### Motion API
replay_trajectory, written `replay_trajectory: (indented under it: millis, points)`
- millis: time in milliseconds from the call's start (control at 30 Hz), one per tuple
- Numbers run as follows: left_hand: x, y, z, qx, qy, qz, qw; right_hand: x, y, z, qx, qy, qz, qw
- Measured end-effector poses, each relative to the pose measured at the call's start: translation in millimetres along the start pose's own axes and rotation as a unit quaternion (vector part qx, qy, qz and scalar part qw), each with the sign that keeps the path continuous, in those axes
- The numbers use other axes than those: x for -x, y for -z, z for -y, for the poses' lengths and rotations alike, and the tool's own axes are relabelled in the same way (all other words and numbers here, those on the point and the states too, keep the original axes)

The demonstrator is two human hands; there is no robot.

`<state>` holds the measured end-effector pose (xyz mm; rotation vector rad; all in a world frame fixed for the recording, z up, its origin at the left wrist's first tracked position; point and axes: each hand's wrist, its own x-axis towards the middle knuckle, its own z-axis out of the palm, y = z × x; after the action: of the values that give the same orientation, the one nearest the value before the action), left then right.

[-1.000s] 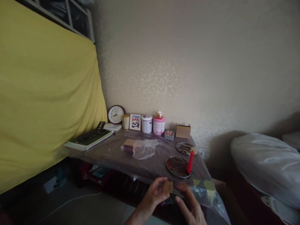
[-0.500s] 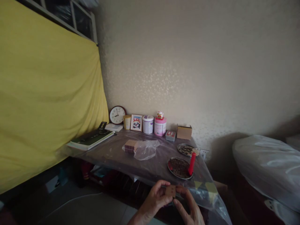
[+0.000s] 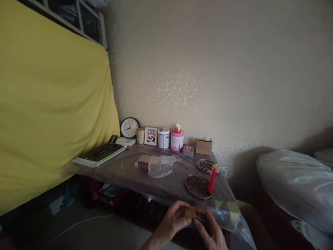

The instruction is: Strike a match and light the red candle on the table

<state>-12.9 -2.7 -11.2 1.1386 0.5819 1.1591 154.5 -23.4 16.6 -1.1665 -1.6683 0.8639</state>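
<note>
Between my two hands, just in front of the table's near edge, is a small brown matchbox [image 3: 190, 212]. My left hand [image 3: 174, 219] pinches its left side with thumb and fingers. On the other side, the fingertips and thumb of my right hand [image 3: 211, 227] close on its right edge. Beyond the hands, a red candle [image 3: 212, 181] stands slightly tilted on the rim of a round metal plate [image 3: 187, 189] with dark bits in it. A second plate [image 3: 199, 166] farther back holds thin sticks that look like matches. A block of stacked small brown boxes [image 3: 144, 162] sits partly in clear plastic.
Clear plastic sheet [image 3: 122, 175] covers the table. Along the wall stand a clock [image 3: 130, 127], a panda picture [image 3: 151, 136], two tins [image 3: 163, 139], a small card box [image 3: 188, 150] and an open cardboard box [image 3: 203, 146]. A green book [image 3: 101, 155] lies left; a bulky plastic-wrapped bundle [image 3: 293, 184] is at right.
The matchbox has turned in my fingers, so its printed face shows less clearly and it looks flatter. Both hands stay nearly in place; the view has shifted slightly.
</note>
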Motion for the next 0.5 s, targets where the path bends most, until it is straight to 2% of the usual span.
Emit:
replay_trajectory:
  millis: [500]
  points:
    - [2.5,-2.7,-9.5,-0.027,0.006,-0.026,0.999,0.9,3.6,2.2,-0.037,-0.012,-0.001,0.999]
